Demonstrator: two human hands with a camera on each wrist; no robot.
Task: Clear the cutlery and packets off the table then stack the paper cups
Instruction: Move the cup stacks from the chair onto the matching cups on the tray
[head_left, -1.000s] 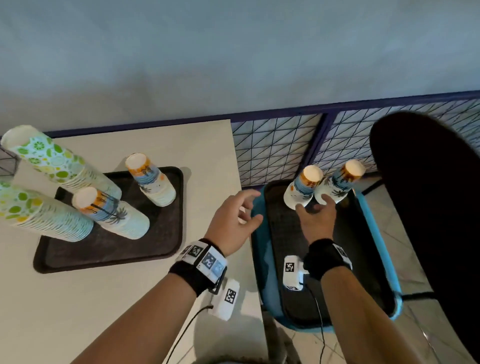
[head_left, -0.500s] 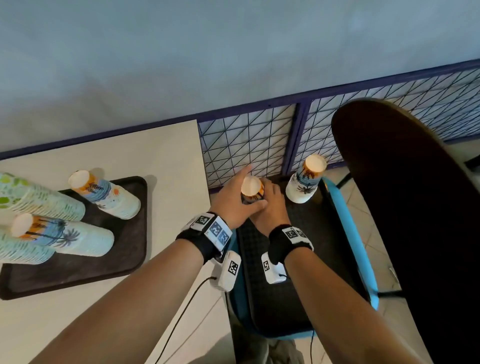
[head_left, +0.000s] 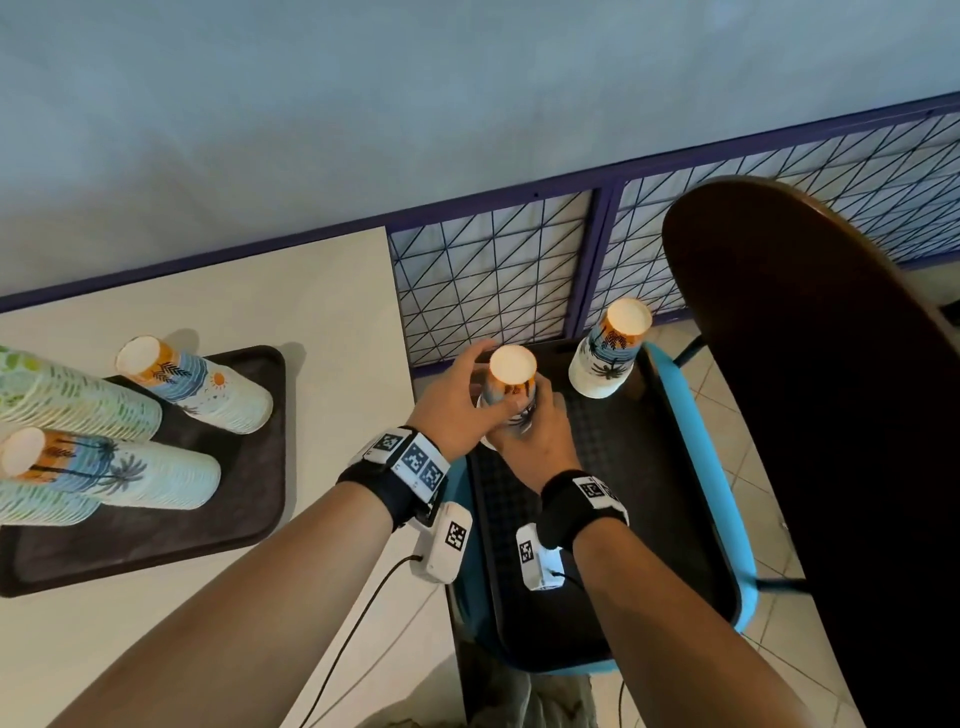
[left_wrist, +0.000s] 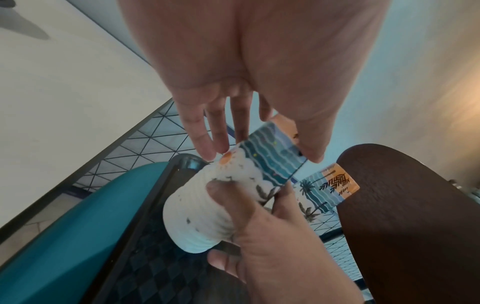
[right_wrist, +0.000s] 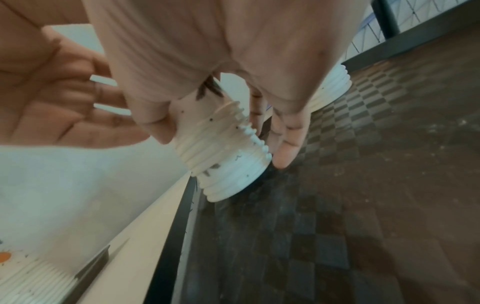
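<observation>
A stack of upside-down palm-print paper cups (head_left: 511, 379) (left_wrist: 207, 205) (right_wrist: 228, 164) stands tilted at the back left of a black tray (head_left: 623, 519), its lower rim at the tray's surface. My left hand (head_left: 467, 395) (left_wrist: 259, 148) holds the stack's upper part between fingers and thumb. Lower down, my right hand (head_left: 530, 431) (right_wrist: 223, 144) grips the ribbed rims. A second palm-print stack (head_left: 608, 353) (left_wrist: 324, 189) stands upright at the tray's back right, untouched.
The black tray lies on a blue chair seat (head_left: 696, 467). To the left, a brown tray (head_left: 249, 467) on the cream table (head_left: 311, 291) carries several taller cup stacks (head_left: 197, 384). A dark chair back (head_left: 831, 415) stands right; a wire mesh fence (head_left: 493, 280) runs behind.
Both hands have closed on the left stack and drawn it left, away from its neighbour. The other stack has stayed in place.
</observation>
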